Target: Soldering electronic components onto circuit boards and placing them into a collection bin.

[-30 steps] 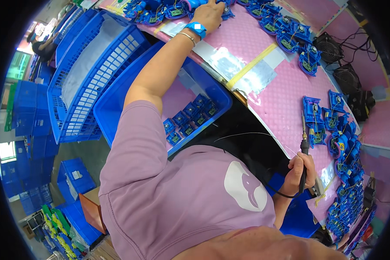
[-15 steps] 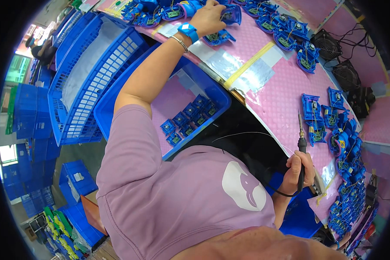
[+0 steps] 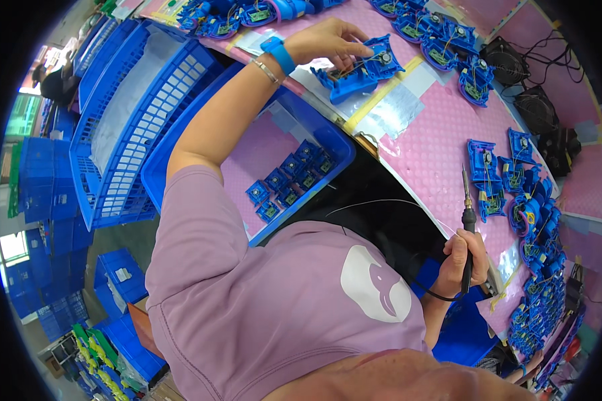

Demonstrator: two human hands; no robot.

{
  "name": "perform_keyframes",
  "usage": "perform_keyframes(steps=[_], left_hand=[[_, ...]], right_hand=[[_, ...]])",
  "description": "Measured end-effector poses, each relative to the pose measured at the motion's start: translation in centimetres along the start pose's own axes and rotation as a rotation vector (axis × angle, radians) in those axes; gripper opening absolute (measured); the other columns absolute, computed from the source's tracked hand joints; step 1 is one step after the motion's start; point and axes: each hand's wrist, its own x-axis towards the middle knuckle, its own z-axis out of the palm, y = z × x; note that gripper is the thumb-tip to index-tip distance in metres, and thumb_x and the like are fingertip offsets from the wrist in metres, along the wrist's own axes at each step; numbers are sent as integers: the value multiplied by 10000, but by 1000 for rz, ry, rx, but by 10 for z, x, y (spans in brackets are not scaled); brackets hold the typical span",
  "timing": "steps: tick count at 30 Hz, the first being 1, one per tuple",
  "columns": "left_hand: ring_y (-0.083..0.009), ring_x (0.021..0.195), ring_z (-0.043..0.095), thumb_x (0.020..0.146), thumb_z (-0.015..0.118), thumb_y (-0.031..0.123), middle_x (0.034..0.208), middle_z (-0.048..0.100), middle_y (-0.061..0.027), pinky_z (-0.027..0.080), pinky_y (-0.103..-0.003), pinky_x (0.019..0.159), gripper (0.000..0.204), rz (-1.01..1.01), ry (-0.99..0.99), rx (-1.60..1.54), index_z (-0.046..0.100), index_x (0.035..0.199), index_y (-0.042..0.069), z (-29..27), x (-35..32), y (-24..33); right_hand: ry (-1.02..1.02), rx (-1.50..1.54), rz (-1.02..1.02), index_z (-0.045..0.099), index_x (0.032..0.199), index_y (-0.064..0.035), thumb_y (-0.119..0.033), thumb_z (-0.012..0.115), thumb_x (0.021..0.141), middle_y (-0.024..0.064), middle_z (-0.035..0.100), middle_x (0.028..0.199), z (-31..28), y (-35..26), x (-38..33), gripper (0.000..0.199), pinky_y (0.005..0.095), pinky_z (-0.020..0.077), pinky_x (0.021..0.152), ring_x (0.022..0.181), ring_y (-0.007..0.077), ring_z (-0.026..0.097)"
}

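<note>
My left hand (image 3: pixel 331 45) reaches across the bench with its fingers closed on a blue plastic housing (image 3: pixel 354 83), which carries a small circuit board and thin wires. A joined blue part with a round black-and-silver piece (image 3: pixel 383 57) lies at its right. In my right hand (image 3: pixel 463 262) is a soldering iron (image 3: pixel 468 217), held upright by its black handle with the metal tip pointing away from me. A thin pale wire (image 3: pixel 388 200) arcs toward that hand; whether the fingers hold it I cannot tell. Wired blue housings (image 3: pixel 485 177) lie just beyond the iron.
Pink padded matting (image 3: pixel 441 134) with yellow tape covers the bench. More blue housings (image 3: pixel 441 50) line its far edge and crowd the right end (image 3: pixel 538 301). Two black fans (image 3: pixel 505 67) stand at the back right. A blue bin (image 3: pixel 344 150) under my left arm holds several blue units.
My left hand has come nearer and slightly right from the far row, bringing the blue housing onto the taped matting. My right hand with the soldering iron has hardly moved.
</note>
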Motion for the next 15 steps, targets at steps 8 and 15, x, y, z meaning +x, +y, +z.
perform_keyframes(steps=[8, 15], left_hand=[[-336, 1175, 615, 720, 863, 483, 1410, 505, -195, 557, -393, 959, 839, 490, 104, 832, 530, 1420, 161, 28, -81, 36], [-357, 1293, 522, 676, 904, 458, 1507, 406, -154, 537, -425, 981, 987, 369, 136, 678, 414, 1510, 265, 30, -61, 3]], right_hand=[[13, 7, 13, 698, 966, 32, -5, 653, 847, 81, 594, 632, 1, 4, -1, 133, 258, 373, 518, 551, 142, 536], [-22, 40, 8, 703, 955, 28, -7, 678, 833, 82, 602, 631, 6, 0, 1, 129, 256, 378, 513, 538, 138, 545]])
